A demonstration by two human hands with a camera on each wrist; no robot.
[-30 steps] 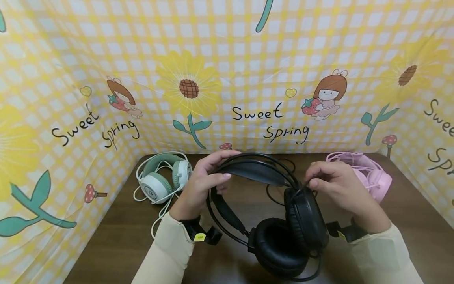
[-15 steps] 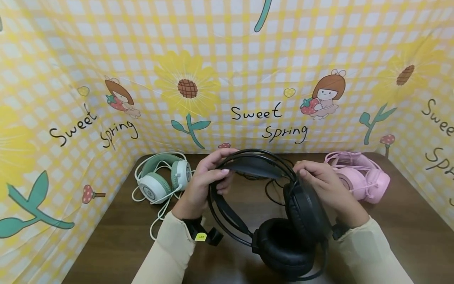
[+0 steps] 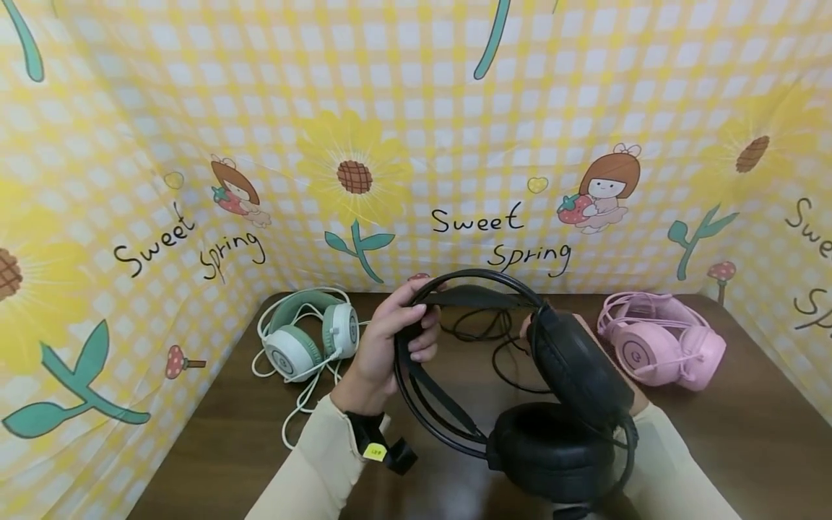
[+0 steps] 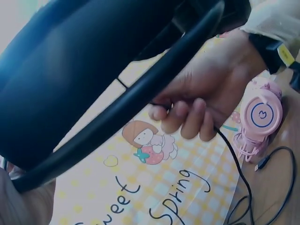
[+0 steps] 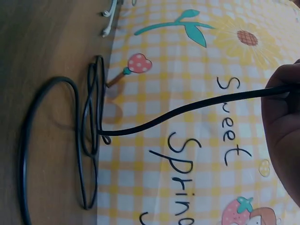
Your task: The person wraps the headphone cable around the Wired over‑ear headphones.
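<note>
A pair of black over-ear headphones [image 3: 552, 462] is held up over the table, its headband tilted to the left. My left hand [image 3: 390, 339] grips the headband, thumb on the near side. Largely hidden behind the upper ear cup in the head view, my right hand [image 4: 201, 89] shows in the left wrist view with fingers curled around the black cable [image 4: 236, 157]. From that hand, the cable [image 5: 187, 110] runs down to loose loops on the table in the right wrist view.
White-and-green headphones [image 3: 292, 350] lie at the back left of the brown table [image 3: 221, 440], their white cord trailing forward. Pink headphones [image 3: 656, 350] lie at the back right. A yellow checked cloth [image 3: 455, 144] hangs behind and at both sides.
My right hand has moved behind the upper ear cup, now mostly out of sight in the head view. The headphones have turned and shifted slightly right. My left hand keeps its grip.
</note>
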